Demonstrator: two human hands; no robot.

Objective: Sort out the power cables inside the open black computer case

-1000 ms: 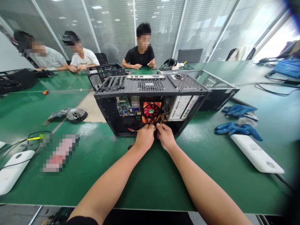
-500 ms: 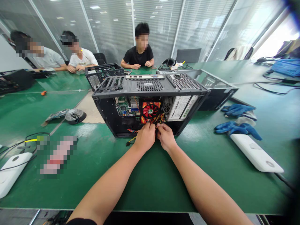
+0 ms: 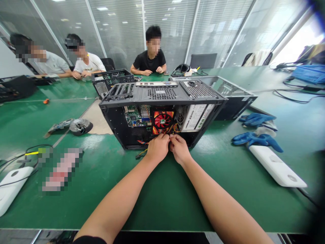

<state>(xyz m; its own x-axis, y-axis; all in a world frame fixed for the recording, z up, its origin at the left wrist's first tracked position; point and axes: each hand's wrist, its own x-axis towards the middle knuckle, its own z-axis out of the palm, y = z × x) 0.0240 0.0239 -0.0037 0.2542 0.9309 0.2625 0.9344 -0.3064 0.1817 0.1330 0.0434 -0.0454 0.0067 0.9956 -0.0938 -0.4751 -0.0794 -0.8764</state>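
An open black computer case (image 3: 162, 98) stands on the green table, its open side facing me. Inside it are a red cooling fan (image 3: 163, 121), a green circuit board (image 3: 133, 117) and a white-labelled power supply (image 3: 196, 117). At the case's lower front edge, my left hand (image 3: 158, 148) is closed in a pinch on thin cables (image 3: 175, 128) below the fan. Close beside it, my right hand (image 3: 179, 148) pinches the same cables, its fingertips almost touching the left ones. The exact spot gripped is hidden by my fingers. A loose cable end (image 3: 140, 155) lies left of my left hand.
Blue gloves (image 3: 256, 139) and a white power strip (image 3: 278, 166) lie at right. A second case panel (image 3: 236, 101) stands behind. At left are a cap (image 3: 80, 126), another white device (image 3: 15, 186) and a blurred pink item (image 3: 62, 169). Several people sit across the table.
My hands stay pinched together at the same place, with only a slight shift of the fingers. The whole view has moved very slightly; the case stands as before.
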